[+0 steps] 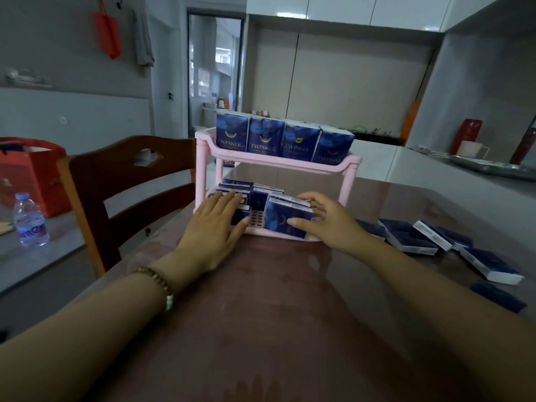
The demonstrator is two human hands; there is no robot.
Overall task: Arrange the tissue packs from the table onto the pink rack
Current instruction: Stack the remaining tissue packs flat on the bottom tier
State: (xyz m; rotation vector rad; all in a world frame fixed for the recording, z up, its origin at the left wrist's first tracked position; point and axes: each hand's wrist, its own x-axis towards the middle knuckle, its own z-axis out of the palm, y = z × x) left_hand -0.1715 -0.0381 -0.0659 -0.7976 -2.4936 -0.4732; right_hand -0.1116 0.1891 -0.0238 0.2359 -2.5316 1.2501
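Note:
A pink two-tier rack [207, 158] stands on the brown table [261, 314]. Its top shelf holds several dark blue tissue packs [265, 140] upright in a row. The bottom shelf holds more blue packs [236, 187] on the left side. My right hand [327, 219] grips one blue pack [285, 219] upright at the front right of the bottom shelf, thumb on its front face. My left hand [216, 224] lies flat with straight fingers on the packs at the shelf's left. Several loose packs [412, 236] lie on the table to the right.
A wooden chair [124, 181] stands to the left of the rack. Beyond the chair, a water bottle [29, 220] and a red bag [32, 172] sit on a grey surface. At the far right is a counter with a white mug [471, 147].

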